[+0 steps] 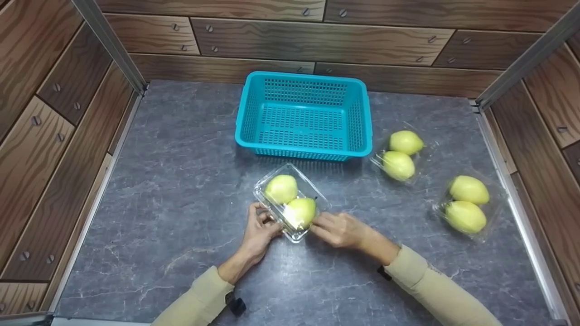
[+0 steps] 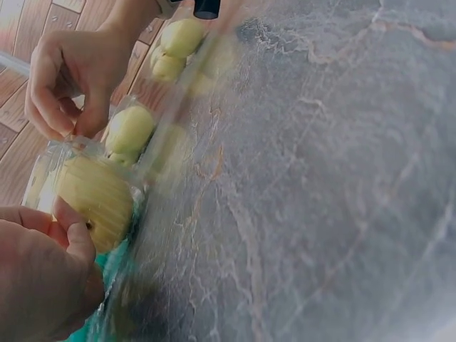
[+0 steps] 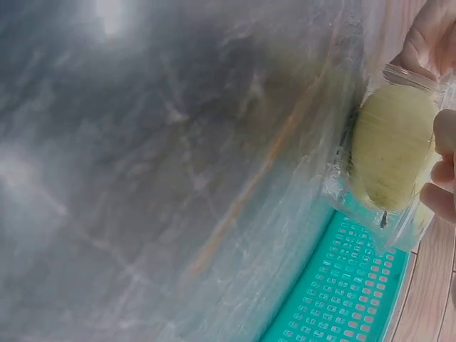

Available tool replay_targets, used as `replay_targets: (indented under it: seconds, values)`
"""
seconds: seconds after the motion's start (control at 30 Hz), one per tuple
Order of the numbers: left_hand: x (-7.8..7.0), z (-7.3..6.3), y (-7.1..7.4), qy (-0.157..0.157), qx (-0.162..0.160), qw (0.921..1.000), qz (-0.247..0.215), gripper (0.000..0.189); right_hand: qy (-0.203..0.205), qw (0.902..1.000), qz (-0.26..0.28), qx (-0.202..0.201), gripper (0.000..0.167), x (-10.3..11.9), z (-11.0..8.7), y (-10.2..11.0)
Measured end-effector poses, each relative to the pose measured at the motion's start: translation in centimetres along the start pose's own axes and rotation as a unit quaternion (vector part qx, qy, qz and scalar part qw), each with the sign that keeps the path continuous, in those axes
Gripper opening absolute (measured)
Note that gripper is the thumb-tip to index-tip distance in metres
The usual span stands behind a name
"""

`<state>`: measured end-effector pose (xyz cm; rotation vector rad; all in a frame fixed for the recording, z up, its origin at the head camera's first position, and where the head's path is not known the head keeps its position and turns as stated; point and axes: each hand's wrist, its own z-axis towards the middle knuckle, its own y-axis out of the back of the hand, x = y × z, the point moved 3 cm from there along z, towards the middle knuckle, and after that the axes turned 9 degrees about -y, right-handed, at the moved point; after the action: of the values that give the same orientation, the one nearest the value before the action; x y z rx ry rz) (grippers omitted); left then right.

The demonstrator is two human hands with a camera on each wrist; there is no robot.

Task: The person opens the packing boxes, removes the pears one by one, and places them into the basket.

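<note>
From where I sit, the head view gives me a grey worktop (image 1: 181, 190) with a marbled pattern, crossed by pale veins. The wrist views, close to the surface, bring out rusty streaks in it as well. A patch of glare shines on it, between the forearms. Walls (image 1: 272, 40) in a wood-plank pattern, dotted with screw heads, stand at the back and on both sides, with grey metal posts (image 1: 113, 45) at the back corners.

The clear plastic box (image 1: 306, 184) is at the middle of the worktop, turned at an angle, with two pears (image 1: 281, 189) inside. I see the left hand (image 1: 259, 233) gripping its near left edge between thumb and fingers. The right hand (image 1: 340, 229) has its fingers drawn narrow, pinching the near right edge. I cannot tell whether the base lies flat.

Just beyond it, near the back wall, sits a blue-green slotted basket (image 1: 303, 150). To the right I have a second box (image 1: 378, 159) near the basket and a third box (image 1: 438, 207) by the right wall, each holding two pears. Beige sleeves (image 1: 195, 296) cover both forearms.
</note>
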<state>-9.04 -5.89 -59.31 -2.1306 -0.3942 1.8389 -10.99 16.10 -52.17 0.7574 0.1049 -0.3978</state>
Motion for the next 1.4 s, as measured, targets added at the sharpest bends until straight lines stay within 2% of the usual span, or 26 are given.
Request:
replay_targets:
  seconds: [0.1,0.2,0.3,0.53,0.7,0.97,1.4]
  values:
    - [0.1,-0.1,0.4,0.002,-0.009,0.9999,0.008,0.061,-0.046,0.9973,0.034,-0.047,0.027,-1.0,1.2,1.3]
    - [0.1,-0.3,0.6,0.003,-0.011,0.9999,0.007,0.061,-0.075,0.993,0.064,-0.064,0.024,-1.6,1.8,2.1]
    - [0.3,-0.5,0.4,0.005,-0.004,1.0,0.002,0.062,-0.09,0.9907,0.088,-0.051,0.021,-1.6,1.4,2.3]
    - [0.4,-0.7,0.1,0.003,-0.013,0.9999,-0.006,0.062,-0.159,0.9791,0.122,-0.034,0.011,-1.8,-0.4,2.4]
    - [0.5,-0.7,0.2,0.012,-0.022,0.9996,-0.012,0.061,-0.182,0.9739,0.126,-0.05,0.015,-2.1,-1.2,2.5]
    - [0.3,-0.3,1.2,0.019,-0.05,0.9975,-0.046,0.06,-0.207,0.967,0.13,-0.071,0.007,-2.4,-2.2,2.6]
    - [-1.9,2.1,3.7,-0.001,-0.076,0.997,-0.015,0.058,-0.246,0.9542,0.147,-0.087,0.016,-2.5,-2.7,2.6]
